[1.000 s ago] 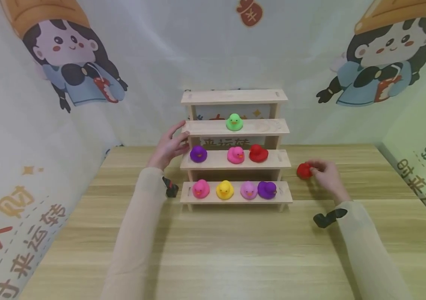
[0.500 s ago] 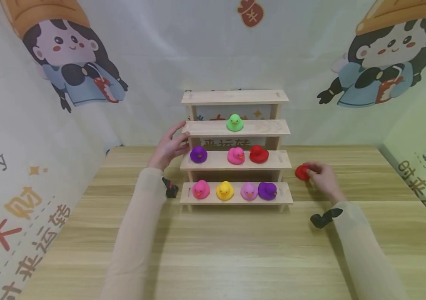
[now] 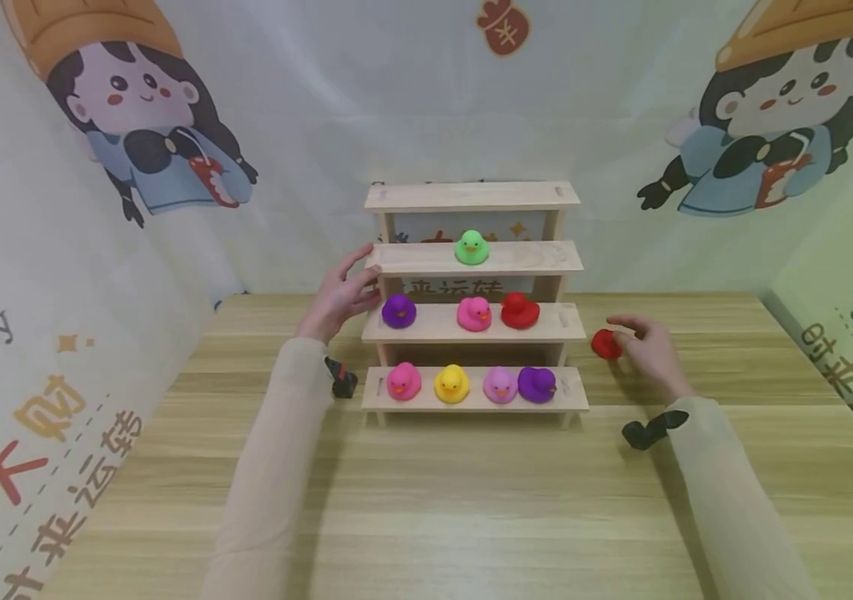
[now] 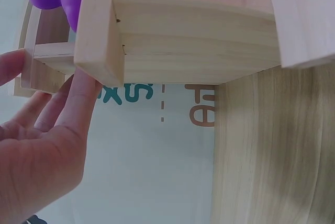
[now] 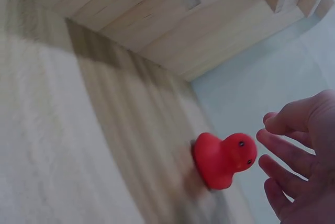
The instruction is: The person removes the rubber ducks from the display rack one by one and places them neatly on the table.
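A four-tiered wooden display shelf (image 3: 471, 196) stands at the back of the table. My left hand (image 3: 338, 296) grips its left end by the second board from the top; in the left wrist view its fingers (image 4: 78, 103) lie against the wood, partly hidden behind it. Right of the shelf, a red rubber duck (image 3: 604, 344) sits on the table. Beside it is my right hand (image 3: 651, 346), its fingers spread. The right wrist view has a gap between this duck (image 5: 209, 158) and the fingertips (image 5: 264, 135).
A green duck (image 3: 471, 247) sits on the second board. Purple (image 3: 399, 312), pink (image 3: 474, 314) and red (image 3: 519, 311) ducks share the third. The lowest board holds several more, a yellow one (image 3: 452, 383) among them. A printed cloth (image 3: 306, 150) hangs behind.
My right hand held the red duck earlier, bringing it slightly left and down onto the table; now its fingers have parted from it. My left hand has stayed at the shelf.
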`<state>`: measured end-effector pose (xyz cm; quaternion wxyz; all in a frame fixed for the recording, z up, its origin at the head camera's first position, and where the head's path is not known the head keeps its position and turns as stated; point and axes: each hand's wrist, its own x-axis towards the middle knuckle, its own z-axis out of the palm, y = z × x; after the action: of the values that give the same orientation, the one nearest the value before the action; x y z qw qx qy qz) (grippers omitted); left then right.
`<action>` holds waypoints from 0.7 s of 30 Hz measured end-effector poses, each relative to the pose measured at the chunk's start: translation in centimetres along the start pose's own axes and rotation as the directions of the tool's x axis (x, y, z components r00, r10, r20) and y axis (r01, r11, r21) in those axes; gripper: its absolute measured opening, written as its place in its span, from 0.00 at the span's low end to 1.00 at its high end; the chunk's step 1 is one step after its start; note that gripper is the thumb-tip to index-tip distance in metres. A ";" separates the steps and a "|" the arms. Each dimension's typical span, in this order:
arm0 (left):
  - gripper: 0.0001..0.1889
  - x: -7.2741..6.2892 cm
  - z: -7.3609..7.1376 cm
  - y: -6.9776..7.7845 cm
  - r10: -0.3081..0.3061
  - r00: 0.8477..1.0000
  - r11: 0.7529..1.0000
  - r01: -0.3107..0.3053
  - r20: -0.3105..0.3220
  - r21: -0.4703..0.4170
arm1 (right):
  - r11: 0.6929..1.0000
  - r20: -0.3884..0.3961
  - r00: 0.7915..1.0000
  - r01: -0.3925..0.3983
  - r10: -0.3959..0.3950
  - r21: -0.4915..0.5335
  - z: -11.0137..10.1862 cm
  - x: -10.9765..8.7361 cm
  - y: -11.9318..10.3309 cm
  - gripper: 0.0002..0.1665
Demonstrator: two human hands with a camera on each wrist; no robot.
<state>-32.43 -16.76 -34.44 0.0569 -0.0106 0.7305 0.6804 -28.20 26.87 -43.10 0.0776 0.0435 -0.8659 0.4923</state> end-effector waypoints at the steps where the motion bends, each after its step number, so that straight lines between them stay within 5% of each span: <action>1: 0.30 0.0 0.0 0.0 0.000 1.000 1.000 0.000 -0.003 0.001 | 1.000 -0.006 1.000 0.007 -0.007 -0.006 -0.1 0.0 -0.2 0.20; 21: 0.30 -0.4 0.0 0.4 -0.016 1.000 1.000 0.016 0.015 0.000 | 0.994 -0.043 0.996 0.079 -0.075 0.082 -0.6 0.9 -4.9 0.20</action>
<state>-32.05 -16.79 -34.01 0.0677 -0.0114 0.7301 0.6799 -28.26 24.94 -38.51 0.1118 0.0702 -0.8404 0.5256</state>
